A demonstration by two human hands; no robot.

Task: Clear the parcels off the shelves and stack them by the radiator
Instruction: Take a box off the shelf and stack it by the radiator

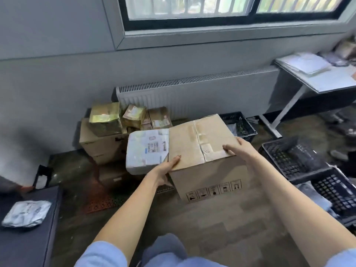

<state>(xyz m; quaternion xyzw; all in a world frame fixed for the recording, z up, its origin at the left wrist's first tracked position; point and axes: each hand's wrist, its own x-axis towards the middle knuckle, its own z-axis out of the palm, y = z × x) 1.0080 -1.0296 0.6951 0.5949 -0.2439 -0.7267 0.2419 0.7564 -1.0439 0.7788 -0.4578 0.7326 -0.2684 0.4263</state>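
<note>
So right up close I've got both arms stretched out over a big cardboard box (202,151) that's standing on the floor (221,218) in front of me. My left hand (165,170) is at the box's near left corner, thumb lying along the top edge and the fingers tucked down the side, so it's gripping that corner. My right hand (238,148) has its fingers laid flat and relaxed on the taped top flap near the right edge, not curled round anything.

Butted up against the left side of the box is a white parcel (147,151) with a shipping label, sitting a bit tilted. Off to the far left a crinkly silver packet (26,213) lies on a dark surface. Black plastic crates (289,158) sit to the right.

Further back, a heap of brown taped parcels (119,120) is piled on cartons right against the white radiator (192,93), under the window (231,8).
</note>
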